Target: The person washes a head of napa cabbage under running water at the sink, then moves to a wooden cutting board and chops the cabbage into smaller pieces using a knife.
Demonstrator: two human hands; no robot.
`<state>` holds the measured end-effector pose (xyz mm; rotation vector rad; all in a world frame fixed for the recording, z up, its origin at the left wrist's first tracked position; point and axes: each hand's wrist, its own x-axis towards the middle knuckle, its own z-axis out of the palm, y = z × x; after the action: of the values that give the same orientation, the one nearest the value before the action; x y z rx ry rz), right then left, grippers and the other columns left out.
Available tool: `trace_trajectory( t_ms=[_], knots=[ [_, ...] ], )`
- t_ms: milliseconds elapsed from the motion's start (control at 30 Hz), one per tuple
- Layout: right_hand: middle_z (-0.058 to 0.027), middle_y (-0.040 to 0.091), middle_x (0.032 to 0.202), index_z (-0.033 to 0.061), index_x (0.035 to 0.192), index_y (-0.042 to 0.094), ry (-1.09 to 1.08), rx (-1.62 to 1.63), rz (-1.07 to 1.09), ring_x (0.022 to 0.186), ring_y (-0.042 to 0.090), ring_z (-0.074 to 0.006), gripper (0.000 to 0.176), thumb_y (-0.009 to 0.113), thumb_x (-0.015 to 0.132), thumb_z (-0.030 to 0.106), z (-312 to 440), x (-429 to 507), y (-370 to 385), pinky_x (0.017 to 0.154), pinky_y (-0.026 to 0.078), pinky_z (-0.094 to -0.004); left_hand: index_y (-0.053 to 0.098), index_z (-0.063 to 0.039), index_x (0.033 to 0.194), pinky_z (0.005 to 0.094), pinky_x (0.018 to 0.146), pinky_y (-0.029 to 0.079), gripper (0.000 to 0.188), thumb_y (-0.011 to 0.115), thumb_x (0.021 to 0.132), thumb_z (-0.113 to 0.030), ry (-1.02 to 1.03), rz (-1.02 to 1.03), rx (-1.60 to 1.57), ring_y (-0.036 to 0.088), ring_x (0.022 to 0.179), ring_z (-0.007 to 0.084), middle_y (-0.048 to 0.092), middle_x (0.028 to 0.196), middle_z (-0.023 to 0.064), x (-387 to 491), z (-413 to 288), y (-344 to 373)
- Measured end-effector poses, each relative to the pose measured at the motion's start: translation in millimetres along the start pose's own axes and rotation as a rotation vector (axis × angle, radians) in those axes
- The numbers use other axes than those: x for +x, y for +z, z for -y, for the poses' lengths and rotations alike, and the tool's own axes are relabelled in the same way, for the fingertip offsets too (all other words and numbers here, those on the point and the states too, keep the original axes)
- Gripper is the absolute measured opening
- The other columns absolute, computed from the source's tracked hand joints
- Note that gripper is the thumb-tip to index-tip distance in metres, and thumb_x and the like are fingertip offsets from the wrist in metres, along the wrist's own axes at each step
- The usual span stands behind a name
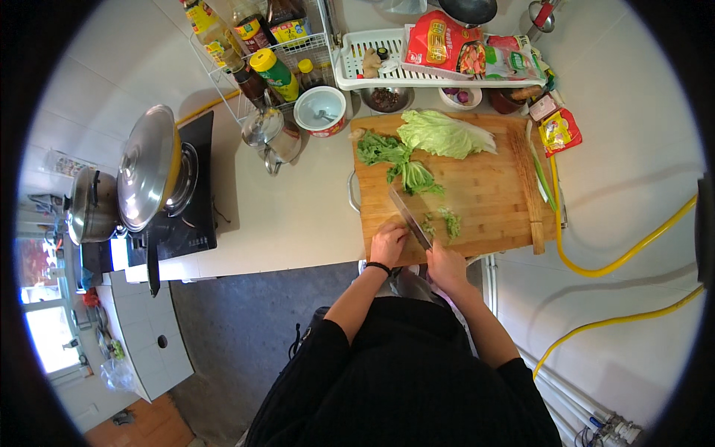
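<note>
My right hand (446, 265) grips the handle of a kitchen knife (410, 217), whose blade points up and left over the wooden cutting board (480, 195). Just left of the blade, at the board's near edge, is my left hand (389, 243) with its fingers curled; whether it holds something small cannot be told. Chopped pale green pieces (451, 221) lie right of the blade. Beyond the knife tip rest leafy greens (413, 176), and a large cabbage leaf (444, 134) lies at the back. A bamboo brush (525, 184) and a green onion (543, 176) lie along the right side.
A white rack (385, 56) with food packets stands behind the board, small bowls beneath it. Left of the board are a red-and-white bowl (319, 109), a steel pot (273, 134), a bottle rack and a lidded pan (148, 167) on a black cooktop. A yellow hose (603, 272) hangs at right.
</note>
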<state>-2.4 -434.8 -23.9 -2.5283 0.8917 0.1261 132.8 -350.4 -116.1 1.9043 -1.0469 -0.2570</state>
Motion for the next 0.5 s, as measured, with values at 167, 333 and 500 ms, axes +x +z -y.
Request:
trace_trajectory(
  t_ms=[167,333,500],
  knots=[
    [-0.0209,0.059,0.063,0.002,0.098,0.049,0.006,0.004,-0.056,0.059,0.059,-0.0398,0.023,0.047,0.087,0.022,8,9,8,0.055,0.045,-0.0499,0.065,-0.006,0.076,0.0362,0.07,0.049,0.006,0.063,0.071,-0.008,0.008,0.045,0.067,0.059,0.082,0.0273,0.061,0.085,0.0072,0,2,-1],
    [-0.0204,0.059,0.063,0.0026,0.097,0.05,0.03,-0.018,-0.074,0.059,0.059,-0.04,0.025,0.047,0.087,0.025,3,10,10,0.055,0.045,-0.0501,0.064,-0.006,0.075,0.0366,0.069,0.048,0.005,0.064,0.071,-0.008,0.105,0.015,0.065,0.057,0.082,0.0278,0.059,0.083,0.0075,1,5,-1],
    [-0.0209,0.059,0.064,0.0037,0.096,0.05,0.059,-0.041,-0.096,0.061,0.059,-0.0404,0.027,0.046,0.088,0.029,-19,1,11,0.056,0.045,-0.0509,0.063,-0.005,0.075,0.0358,0.069,0.048,0.004,0.064,0.072,-0.008,0.159,0.009,0.067,0.057,0.081,0.0271,0.058,0.083,0.0069,3,-4,-6]
  ],
)
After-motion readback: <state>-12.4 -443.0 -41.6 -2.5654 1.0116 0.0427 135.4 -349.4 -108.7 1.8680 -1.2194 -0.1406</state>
